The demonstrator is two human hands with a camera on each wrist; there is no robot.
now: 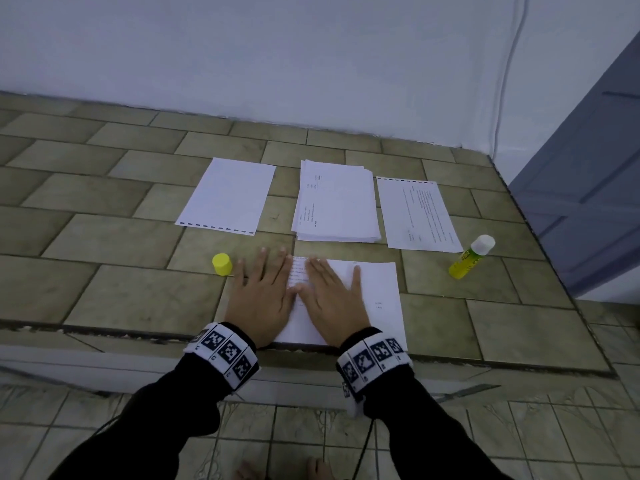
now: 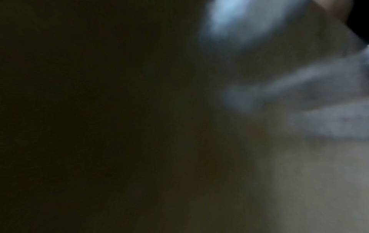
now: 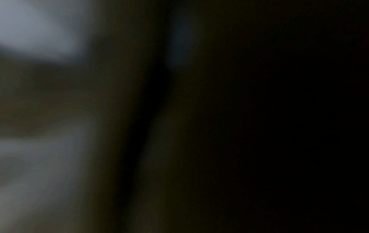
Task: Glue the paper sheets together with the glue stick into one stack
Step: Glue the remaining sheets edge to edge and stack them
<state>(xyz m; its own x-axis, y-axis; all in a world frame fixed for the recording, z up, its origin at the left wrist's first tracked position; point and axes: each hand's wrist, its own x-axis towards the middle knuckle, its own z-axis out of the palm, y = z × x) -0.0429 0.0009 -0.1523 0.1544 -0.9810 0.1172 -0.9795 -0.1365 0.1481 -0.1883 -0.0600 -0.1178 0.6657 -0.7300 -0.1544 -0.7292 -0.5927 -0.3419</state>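
Observation:
Both my hands lie flat, fingers straight, on a printed paper sheet (image 1: 381, 289) at the near edge of the tiled ledge. My left hand (image 1: 261, 289) presses its left part, my right hand (image 1: 332, 292) its middle. Farther back lie a blank sheet (image 1: 227, 195) with a dashed edge, a pile of several sheets (image 1: 336, 202), and a single printed sheet (image 1: 417, 213). The yellow glue stick (image 1: 471, 258) lies at the right with a white end. Its yellow cap (image 1: 221, 264) stands just left of my left hand. Both wrist views are dark and blurred.
The tiled ledge (image 1: 104, 220) ends in a step right at my wrists, with tiled floor (image 1: 294, 427) below. A white wall (image 1: 277, 46) runs behind the sheets. A grey door (image 1: 595, 185) stands at the right, and a thin cable (image 1: 509, 64) hangs down the wall.

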